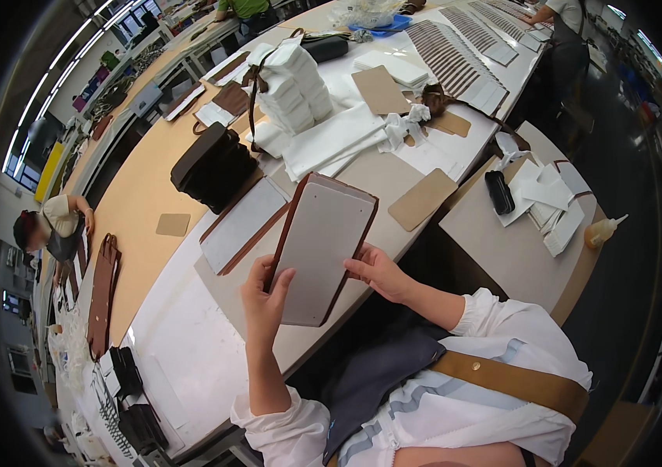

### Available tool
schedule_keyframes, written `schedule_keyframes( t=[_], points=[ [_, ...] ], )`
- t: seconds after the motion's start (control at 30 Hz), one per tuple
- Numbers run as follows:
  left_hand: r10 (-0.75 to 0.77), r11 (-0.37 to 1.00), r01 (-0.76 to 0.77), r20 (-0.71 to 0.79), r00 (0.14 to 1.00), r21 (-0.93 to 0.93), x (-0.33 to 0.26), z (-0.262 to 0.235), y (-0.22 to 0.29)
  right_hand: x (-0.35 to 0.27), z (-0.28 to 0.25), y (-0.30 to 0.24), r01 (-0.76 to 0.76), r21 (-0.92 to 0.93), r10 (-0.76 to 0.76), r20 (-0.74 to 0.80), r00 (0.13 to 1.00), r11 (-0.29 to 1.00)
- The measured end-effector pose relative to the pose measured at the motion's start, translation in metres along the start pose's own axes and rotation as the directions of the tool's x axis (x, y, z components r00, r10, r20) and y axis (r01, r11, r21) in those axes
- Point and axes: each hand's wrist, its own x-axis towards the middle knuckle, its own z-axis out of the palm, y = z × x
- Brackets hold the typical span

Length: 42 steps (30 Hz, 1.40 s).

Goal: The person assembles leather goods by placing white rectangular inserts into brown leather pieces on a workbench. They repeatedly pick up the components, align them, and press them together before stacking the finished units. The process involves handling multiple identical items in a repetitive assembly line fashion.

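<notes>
Grey panel with reddish-brown edges [322, 249] is held tilted over the worktable [140, 198], the left hand [263, 292] pinching its left edge and the right hand [379, 272] its right, near a brown-edged pale panel [244, 224] lying flat.

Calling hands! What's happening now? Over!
Left hand and right hand: gripping opposite sides. Brown-edged grey panel: held slanted. In the way: no obstruction seen.

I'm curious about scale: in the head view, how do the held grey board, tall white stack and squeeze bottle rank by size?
1. Grey board
2. Tall white stack
3. Squeeze bottle
The board's nearness to the camera may enlarge it.
</notes>
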Motion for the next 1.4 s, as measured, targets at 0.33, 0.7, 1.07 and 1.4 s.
schedule_keyframes(
  t=[0.33,0.7,1.07,1.4],
  points=[
    [-0.114,0.987,0.093,-0.161,0.98,-0.131,-0.019,0.013,-0.049,0.001,-0.074,-0.1,0.492,-0.347,-0.598,-0.36,0.716,0.798],
    [-0.2,0.953,0.155,-0.156,0.967,-0.259,-0.018,0.003,-0.072,0.013,-0.127,-0.073,0.086,-0.946,-0.809,-0.218,0.546,0.313],
    [0.337,0.705,-0.065,-0.253,0.907,0.706,0.076,-0.025,-0.136,0.04,-0.022,0.016,0.296,-0.948,-0.502,0.201,0.841,0.115],
    [0.232,0.259,-0.296,0.238,0.943,0.92,0.103,-0.024,-0.177,0.04,-0.02,0.015,0.296,-0.954,-0.467,0.243,0.85,0.043]
  ],
)
